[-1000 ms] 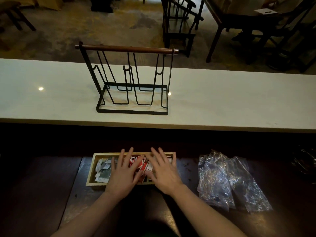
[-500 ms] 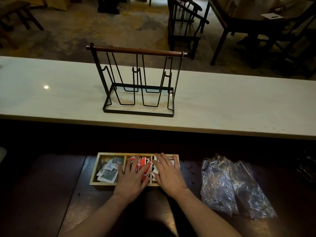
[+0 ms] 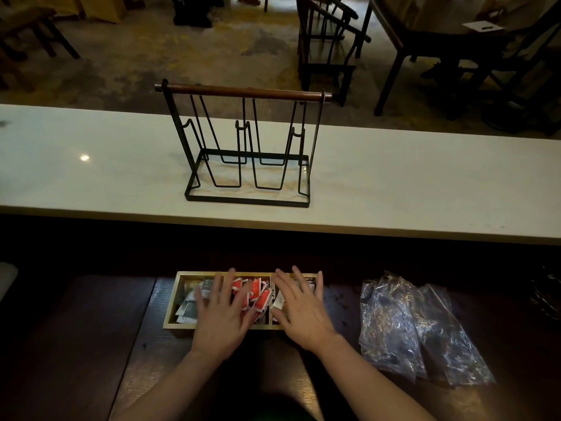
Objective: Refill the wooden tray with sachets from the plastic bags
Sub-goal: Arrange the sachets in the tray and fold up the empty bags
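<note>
the wooden tray (image 3: pixel 171 311) sits on the dark tabletop (image 3: pixel 91 344) right in front, three compartments showing: grey-green sachets (image 3: pixel 189 308) left, red sachets (image 3: pixel 258 294) middle, pale ones right. left hand (image 3: pixel 223 314) lies flat with fingers spread over the left and middle compartments, right hand (image 3: pixel 302 308) flat and spread over the right one, neither gripping anything. crumpled clear plastic bags (image 3: pixel 416 326) lie near the tray's right, and a black wire rack (image 3: pixel 247 147) stands on the white counter (image 3: pixel 425 177) beyond.

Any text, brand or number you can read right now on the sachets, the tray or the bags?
None is readable.
Red-and-white sachets in the wooden tray: print too blurred.
Dark grey-green sachets: markings too small.
Clear plastic bags: no label visible.
White paper on the far table: unreadable.
</note>
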